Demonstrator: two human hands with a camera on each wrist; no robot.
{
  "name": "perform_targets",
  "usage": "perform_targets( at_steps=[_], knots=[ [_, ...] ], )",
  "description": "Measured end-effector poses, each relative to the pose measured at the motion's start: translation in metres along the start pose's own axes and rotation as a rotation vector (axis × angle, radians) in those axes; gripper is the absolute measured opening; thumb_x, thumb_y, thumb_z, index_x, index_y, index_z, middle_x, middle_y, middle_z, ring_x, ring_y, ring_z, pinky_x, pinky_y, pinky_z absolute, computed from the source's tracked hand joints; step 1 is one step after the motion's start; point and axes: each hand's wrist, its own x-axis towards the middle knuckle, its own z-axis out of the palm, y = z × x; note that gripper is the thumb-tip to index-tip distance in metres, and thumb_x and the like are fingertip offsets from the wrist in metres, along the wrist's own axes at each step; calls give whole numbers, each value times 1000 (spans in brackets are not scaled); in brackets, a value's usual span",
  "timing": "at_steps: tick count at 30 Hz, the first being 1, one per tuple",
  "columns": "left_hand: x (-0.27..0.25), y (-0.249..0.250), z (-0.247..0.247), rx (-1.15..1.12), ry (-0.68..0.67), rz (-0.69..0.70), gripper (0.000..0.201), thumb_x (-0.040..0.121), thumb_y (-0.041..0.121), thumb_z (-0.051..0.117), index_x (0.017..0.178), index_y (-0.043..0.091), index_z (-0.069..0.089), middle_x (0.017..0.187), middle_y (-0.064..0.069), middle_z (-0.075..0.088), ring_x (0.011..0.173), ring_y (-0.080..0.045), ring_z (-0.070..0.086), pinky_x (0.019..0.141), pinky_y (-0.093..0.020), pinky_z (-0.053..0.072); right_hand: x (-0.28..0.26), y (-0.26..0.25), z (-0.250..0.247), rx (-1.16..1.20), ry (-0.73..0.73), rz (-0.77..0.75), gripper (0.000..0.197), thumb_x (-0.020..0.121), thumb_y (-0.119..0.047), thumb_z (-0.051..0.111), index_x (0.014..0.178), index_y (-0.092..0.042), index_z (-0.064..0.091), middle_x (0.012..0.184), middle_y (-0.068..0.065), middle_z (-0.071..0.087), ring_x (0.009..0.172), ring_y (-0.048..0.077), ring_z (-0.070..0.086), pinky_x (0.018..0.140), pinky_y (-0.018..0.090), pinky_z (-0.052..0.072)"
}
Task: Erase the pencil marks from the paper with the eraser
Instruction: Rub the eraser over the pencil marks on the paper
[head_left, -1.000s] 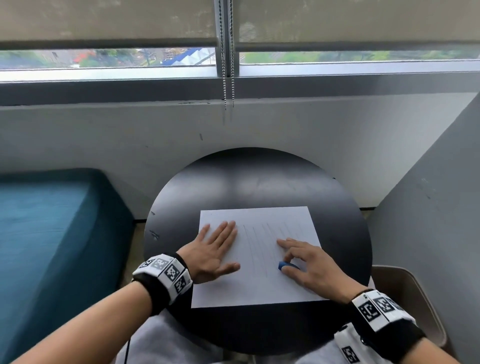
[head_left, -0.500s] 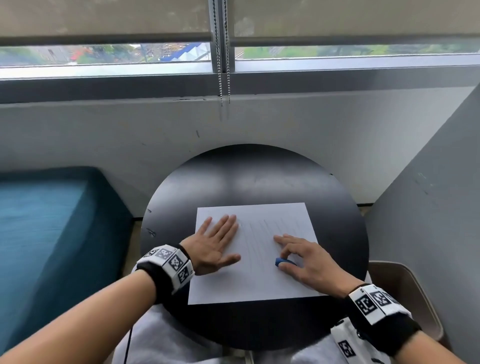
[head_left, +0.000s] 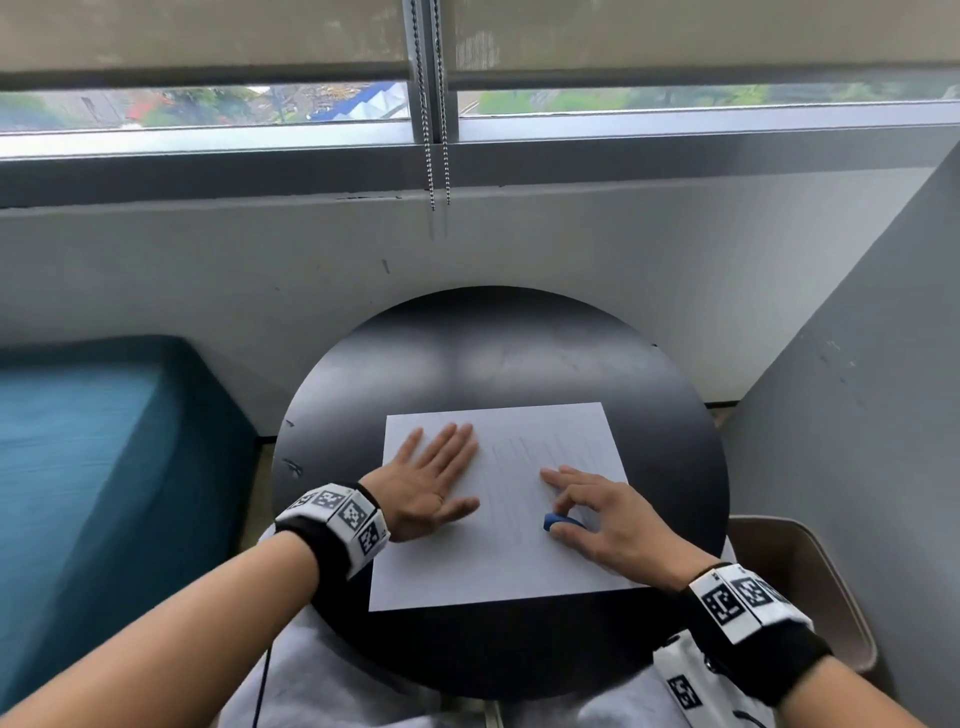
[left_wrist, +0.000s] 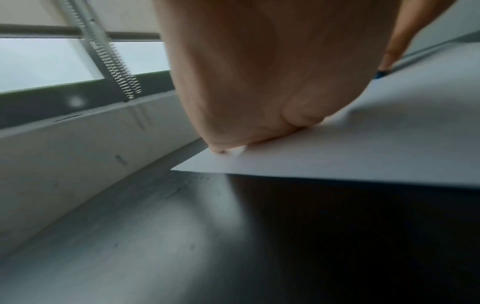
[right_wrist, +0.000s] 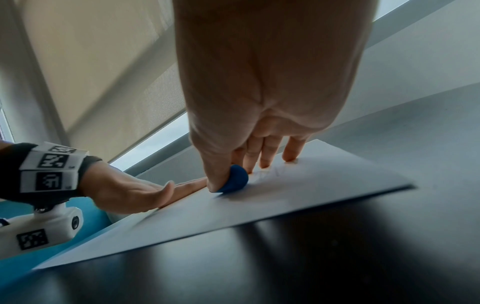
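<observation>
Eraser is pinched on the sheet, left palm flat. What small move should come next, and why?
Probably a short rub stroke away from the body, up the sheet. The right hand pinches the blue eraser against the paper, faint pencil lines lie just beyond it, and the left hand lies flat on the paper to steady it.

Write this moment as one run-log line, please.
left hand flat on paper | right hand pinches blue eraser on paper | pencil marks remain

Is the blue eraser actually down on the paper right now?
Touching. The right wrist view shows the blue eraser, pinched by the right hand, meeting the paper with no gap.
</observation>
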Motion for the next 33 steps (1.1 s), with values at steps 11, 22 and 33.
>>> perform_targets(
  at_steps=[11, 22, 33],
  knots=[
    [-33, 33, 38, 148, 11, 362, 88, 81, 75, -16, 148, 20, -32, 158, -5, -30, 146, -17, -30, 118, -44, -20, 0, -2, -1, -10, -7, 3, 9, 85, -37, 70, 84, -32, 62, 144, -25, 44, 138, -9, 28, 116, 24, 25],
    [-19, -1, 15, 69, 60, 85, 105, 62, 79, -39, 148, 18, -29, 155, -9, -35, 139, -23, -40, 118, -42, -21, -1, -5, -2, -18, -12, 17, 9, 85, -36, 70, 85, -30, 63, 143, -26, 44, 135, -14, 26, 112, 18, 23],
    [-8, -4, -10, -51, 50, -155, 141, 42, 90, -34, 156, 11, -11, 161, -9, -27, 148, -22, -26, 121, -44, -11, -1, -9, -3, -15, -30, 34, 12, 85, -35, 70, 81, -37, 59, 145, -23, 44, 139, -7, 28, 118, 30, 26]
  ],
)
